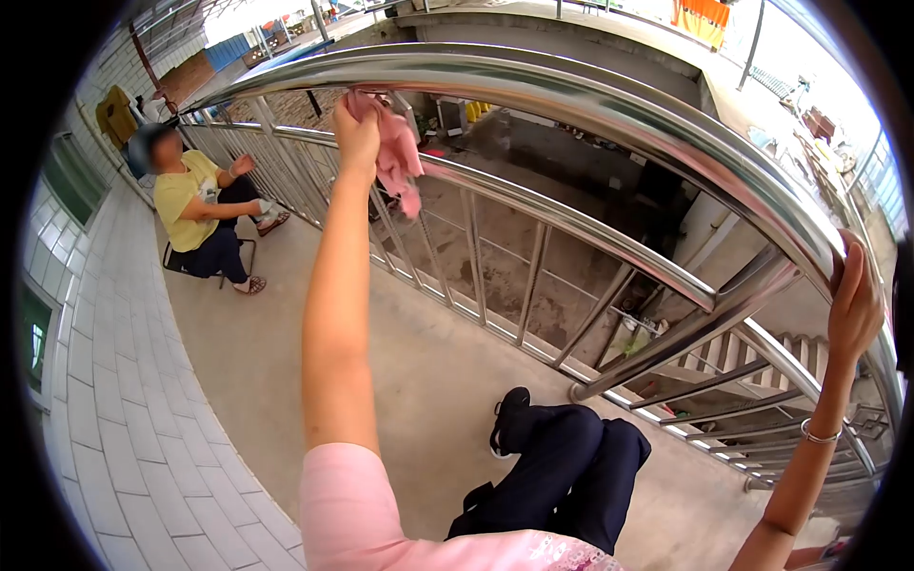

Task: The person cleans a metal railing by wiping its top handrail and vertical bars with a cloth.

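My left hand (356, 136) is closed on a pink cloth (395, 152), just under the thick top rail of a shiny metal railing (571, 90). The cloth hangs down beside the lower rail, in front of the upright bars. At the far right, my right hand (855, 295) is wrapped round the top rail where it bends, with a bracelet on the wrist below. Nothing else shows in that hand.
A person in a yellow shirt (190, 195) sits on a stool at the left, holding a light cloth by the railing. A white brick wall (124, 419) runs along the left. Stairs (752, 360) and a lower yard lie beyond the bars.
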Demonstrator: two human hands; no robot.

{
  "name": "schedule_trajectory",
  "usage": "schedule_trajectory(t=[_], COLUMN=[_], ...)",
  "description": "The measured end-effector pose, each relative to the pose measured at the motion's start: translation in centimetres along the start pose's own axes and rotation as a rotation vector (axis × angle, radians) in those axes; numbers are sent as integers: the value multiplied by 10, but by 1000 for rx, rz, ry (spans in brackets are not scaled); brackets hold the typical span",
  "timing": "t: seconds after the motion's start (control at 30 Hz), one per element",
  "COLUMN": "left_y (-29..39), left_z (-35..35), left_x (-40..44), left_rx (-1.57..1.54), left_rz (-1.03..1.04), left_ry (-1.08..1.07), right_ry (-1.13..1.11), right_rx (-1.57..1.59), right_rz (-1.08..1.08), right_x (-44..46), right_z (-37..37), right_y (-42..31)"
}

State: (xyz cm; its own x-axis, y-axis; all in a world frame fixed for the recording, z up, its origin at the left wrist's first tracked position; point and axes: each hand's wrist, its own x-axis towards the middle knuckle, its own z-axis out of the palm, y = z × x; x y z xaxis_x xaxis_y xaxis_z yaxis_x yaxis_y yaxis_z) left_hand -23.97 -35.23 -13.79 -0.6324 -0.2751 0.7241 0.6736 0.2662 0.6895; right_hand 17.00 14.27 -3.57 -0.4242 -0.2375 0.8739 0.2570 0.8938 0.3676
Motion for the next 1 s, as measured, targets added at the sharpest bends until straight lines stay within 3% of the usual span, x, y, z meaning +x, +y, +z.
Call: schedule_trajectory(t=[0.03,0.1,0.4,0.47,0.6,0.7,0.9,1.0], left_y=[-6,-18,-25,-23,-11,7,-5,-10], left_z=[2,2,-3,-2,0,4,10,9], left_x=[-2,-12,-56,-55,-45,-43,-52,-71], left_rx=[-8,368,636,564,713,988,657,727], left_rz=[-4,107,197,400,336,147,351,212], left_ry=[-3,144,104,149,103,-59,122,94], right_ry=[-4,-149,-110,-99,-165,-116,-131,-55], right_rx=[-8,-7,59,64,58,20,27,17], right_rz=[-3,157,87,81,148,103,201,110], right_x=[-3,-12,-13,-12,-11,-13,-7,-1], right_z=[0,0,0,0,-4,1,-4,-3], right_y=[3,10,14,11,11,10,-4,-7])
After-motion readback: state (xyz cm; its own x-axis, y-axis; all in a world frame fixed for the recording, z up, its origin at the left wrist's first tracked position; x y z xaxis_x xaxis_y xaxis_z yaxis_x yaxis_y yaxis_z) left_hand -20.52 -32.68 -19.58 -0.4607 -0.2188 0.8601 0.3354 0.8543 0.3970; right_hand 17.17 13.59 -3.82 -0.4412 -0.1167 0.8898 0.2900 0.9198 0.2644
